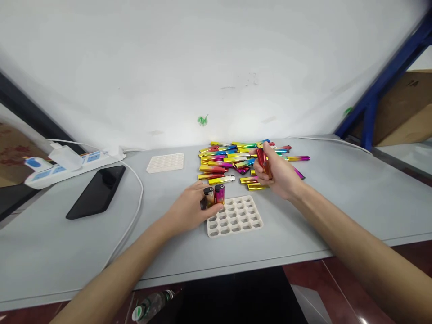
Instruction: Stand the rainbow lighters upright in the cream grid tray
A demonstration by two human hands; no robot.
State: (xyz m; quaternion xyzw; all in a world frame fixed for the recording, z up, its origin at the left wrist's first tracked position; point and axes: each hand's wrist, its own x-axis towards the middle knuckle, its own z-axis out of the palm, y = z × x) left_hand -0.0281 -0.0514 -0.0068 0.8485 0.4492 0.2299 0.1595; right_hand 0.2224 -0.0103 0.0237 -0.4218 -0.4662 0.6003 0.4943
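A pile of shiny multicoloured lighters [236,157] lies on the grey table [337,193]. In front of it sits a white tray with rows of holes [238,218]. Two lighters [214,195] stand upright in the tray's far-left corner. My left hand [192,209] rests at that corner, its fingers curled against the standing lighters. My right hand [278,173] hovers over the pile's near-right edge, shut on a red lighter [261,159] held upright.
A second white holed tray [166,162] lies at the back left. A black phone [97,191], a white power strip [67,164] and a white cable [135,207] occupy the left. A plastic bottle [153,306] lies below the table's front edge. A blue frame [381,85] and cardboard boxes [405,108] stand right.
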